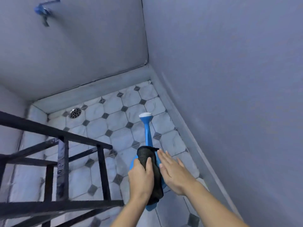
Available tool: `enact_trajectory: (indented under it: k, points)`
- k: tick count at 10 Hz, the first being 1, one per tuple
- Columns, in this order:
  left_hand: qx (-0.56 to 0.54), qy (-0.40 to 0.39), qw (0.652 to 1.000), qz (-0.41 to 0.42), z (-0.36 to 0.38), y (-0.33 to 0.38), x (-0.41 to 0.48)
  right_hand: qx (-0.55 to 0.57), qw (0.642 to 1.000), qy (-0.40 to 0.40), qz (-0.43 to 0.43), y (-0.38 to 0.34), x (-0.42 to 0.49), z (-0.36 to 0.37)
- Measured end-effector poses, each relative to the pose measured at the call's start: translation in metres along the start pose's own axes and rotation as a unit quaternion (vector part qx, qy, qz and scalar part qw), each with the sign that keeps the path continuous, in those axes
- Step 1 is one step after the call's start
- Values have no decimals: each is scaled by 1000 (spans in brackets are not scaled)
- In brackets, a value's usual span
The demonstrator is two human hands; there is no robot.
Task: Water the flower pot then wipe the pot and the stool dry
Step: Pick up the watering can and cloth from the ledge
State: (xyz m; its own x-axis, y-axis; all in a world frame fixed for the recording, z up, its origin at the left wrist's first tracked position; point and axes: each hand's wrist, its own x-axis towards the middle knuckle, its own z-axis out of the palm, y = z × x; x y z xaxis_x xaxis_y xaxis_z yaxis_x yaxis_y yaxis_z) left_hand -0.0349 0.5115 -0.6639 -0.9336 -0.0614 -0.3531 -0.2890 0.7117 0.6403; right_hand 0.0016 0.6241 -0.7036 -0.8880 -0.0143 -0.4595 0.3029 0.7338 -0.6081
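A blue watering can (148, 136) with a white sprinkler head stands on the tiled floor near the right wall, its spout pointing away from me. A black cloth (148, 156) is draped over the can's body. My left hand (141, 176) grips the cloth from the left side. To the right of the cloth hovers my right hand (173, 171), flat with fingers stretched out, holding nothing. No flower pot or stool is in view.
A black metal frame (62, 154) of bars fills the lower left, close to my left arm. A round floor drain (75, 113) sits in the far left corner. A blue tap (43, 10) is mounted high on the back wall. Walls close in at back and right.
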Motion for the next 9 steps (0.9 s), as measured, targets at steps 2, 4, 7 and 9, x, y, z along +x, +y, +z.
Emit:
enact_trajectory:
  k: [2,4,7,9]
  points:
    - [-4,21,1000,-18,63,-50,45,-39,999,-1,-2,43,62,50]
    - [-11,36,999,-2,95,-60,73,-60,998,9,-7,71,97,68]
    - [30,-21,998,-58,88,-50,74,-149,989,-7,-8,71,90,48]
    - [161,-9,987,-13,17,-8,36,-151,987,25,42,27,15,-4]
